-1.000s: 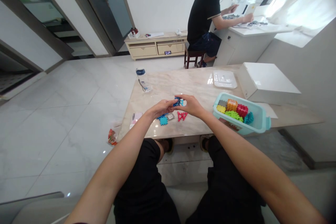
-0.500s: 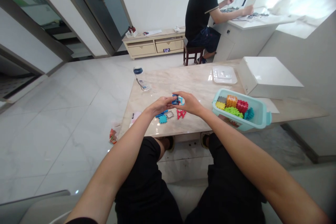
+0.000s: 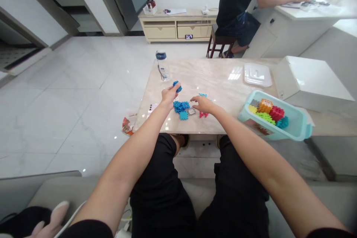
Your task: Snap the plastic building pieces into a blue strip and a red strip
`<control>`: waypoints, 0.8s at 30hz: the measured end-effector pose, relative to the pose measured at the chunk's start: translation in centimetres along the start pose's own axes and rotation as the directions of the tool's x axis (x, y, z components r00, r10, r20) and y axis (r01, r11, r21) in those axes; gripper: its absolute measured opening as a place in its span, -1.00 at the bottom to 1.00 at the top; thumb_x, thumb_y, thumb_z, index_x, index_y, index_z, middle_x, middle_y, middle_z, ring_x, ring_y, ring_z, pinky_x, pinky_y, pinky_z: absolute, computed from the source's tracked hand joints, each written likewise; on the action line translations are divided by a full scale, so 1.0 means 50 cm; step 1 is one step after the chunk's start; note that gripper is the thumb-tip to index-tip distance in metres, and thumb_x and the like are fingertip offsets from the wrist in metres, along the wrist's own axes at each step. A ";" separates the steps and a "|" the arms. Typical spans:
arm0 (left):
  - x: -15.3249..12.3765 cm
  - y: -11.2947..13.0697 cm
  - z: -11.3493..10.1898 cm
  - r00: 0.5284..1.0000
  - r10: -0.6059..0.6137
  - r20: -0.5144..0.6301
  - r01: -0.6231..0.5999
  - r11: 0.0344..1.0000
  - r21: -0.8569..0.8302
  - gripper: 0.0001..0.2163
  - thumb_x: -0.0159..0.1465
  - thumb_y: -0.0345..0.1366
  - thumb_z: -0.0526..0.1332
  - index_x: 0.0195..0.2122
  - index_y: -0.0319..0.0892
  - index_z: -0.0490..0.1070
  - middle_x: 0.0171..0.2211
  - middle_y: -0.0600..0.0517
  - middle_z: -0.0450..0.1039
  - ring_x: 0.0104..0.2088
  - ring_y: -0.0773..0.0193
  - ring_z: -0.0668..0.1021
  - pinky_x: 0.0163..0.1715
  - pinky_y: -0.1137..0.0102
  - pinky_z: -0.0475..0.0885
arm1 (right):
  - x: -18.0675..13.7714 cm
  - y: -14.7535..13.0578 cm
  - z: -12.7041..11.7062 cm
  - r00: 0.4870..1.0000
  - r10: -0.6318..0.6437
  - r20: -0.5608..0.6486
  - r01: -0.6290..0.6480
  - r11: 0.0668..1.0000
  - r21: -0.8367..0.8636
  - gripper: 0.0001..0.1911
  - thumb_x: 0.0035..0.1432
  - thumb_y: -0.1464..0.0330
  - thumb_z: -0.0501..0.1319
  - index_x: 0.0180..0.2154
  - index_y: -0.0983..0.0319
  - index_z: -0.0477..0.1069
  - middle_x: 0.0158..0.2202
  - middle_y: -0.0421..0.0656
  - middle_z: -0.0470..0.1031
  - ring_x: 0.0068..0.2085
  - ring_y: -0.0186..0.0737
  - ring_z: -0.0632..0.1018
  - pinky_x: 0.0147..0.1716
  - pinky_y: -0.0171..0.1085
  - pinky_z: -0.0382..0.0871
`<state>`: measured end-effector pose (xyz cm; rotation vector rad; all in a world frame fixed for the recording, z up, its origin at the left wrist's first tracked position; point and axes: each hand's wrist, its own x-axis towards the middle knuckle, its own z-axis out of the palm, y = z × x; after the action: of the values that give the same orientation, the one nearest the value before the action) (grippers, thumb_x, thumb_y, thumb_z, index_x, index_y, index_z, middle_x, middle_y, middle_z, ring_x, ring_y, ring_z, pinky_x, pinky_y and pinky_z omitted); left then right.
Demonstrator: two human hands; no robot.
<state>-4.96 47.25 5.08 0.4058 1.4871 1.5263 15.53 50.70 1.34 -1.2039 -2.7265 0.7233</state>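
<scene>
My left hand [image 3: 169, 95] is closed around some dark blue interlocking puzzle blocks [image 3: 177, 86], raised over the table. Lower down, my right hand [image 3: 201, 102] hovers with its fingers apart and nothing visible in them. Beneath and between the hands lies a pile of blue puzzle blocks [image 3: 181, 106], with a lighter teal piece [image 3: 183, 115] at its front edge. Beside it is a grey square piece [image 3: 191, 111]. Red pieces [image 3: 203, 114] lie below my right hand, partly hidden, and a light blue piece [image 3: 203, 94] shows just behind it.
A light teal bin [image 3: 292, 128] holding stacked coloured blocks stands at the right. Behind it are a clear plastic lid [image 3: 258, 74] and a white box [image 3: 315, 78]. A water bottle [image 3: 163, 67] stands at the table's far left corner. Another person [image 3: 240, 3] sits on a stool beyond.
My hands, together around a blue piece before, are now apart. The left has risen with blue blocks in it; the right has opened. The view has tilted down and shifted left.
</scene>
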 end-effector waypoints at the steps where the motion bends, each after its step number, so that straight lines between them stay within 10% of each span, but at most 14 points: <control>1: 0.001 0.001 -0.010 1.000 0.002 0.018 -0.002 1.000 -0.006 -0.62 0.01 -0.13 0.66 -0.29 -0.21 0.60 -0.38 0.03 0.62 -0.35 0.39 0.60 -0.30 0.51 0.40 | 0.017 -0.009 0.010 1.000 0.003 0.008 -0.002 0.999 -0.037 -0.57 0.32 0.49 0.32 0.20 0.32 0.56 0.21 0.07 0.60 0.23 0.01 0.61 0.31 -0.14 0.43; 9: 0.016 0.012 -0.060 0.994 -0.089 0.063 0.096 0.987 -0.125 -0.57 -0.05 -0.10 0.70 -0.35 -0.23 0.58 -0.36 -0.04 0.62 -0.34 0.34 0.61 -0.31 0.47 0.40 | 0.097 -0.026 0.069 0.991 -0.065 0.116 0.078 0.991 -0.111 -0.36 0.18 0.45 0.47 0.28 0.32 0.50 0.23 0.11 0.57 0.23 0.06 0.60 0.27 -0.20 0.42; 18: 0.006 0.010 -0.069 0.996 -0.068 0.053 0.072 0.994 -0.077 -0.53 -0.05 -0.05 0.70 -0.33 -0.22 0.56 -0.36 -0.01 0.62 -0.34 0.34 0.63 -0.30 0.46 0.42 | 0.078 -0.029 0.049 0.998 0.021 -0.058 -0.023 0.999 -0.041 -0.48 0.22 0.33 0.45 0.18 0.35 0.58 0.16 0.14 0.59 0.16 0.03 0.62 0.22 -0.19 0.44; 24: -0.033 0.034 -0.062 0.987 -0.010 0.159 0.005 0.999 0.031 -0.54 -0.01 -0.04 0.67 -0.26 -0.24 0.60 -0.30 -0.05 0.66 -0.32 0.35 0.63 -0.24 0.46 0.48 | 0.039 -0.017 -0.005 0.896 0.420 -0.142 -0.270 0.771 0.578 -0.60 0.27 0.12 0.40 -0.06 0.32 0.66 -0.07 0.00 0.69 -0.02 -0.07 0.66 0.05 -0.18 0.54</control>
<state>-7.17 44.42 6.57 0.5275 1.3870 1.4320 13.67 51.71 1.68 -1.5226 -1.8887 1.1788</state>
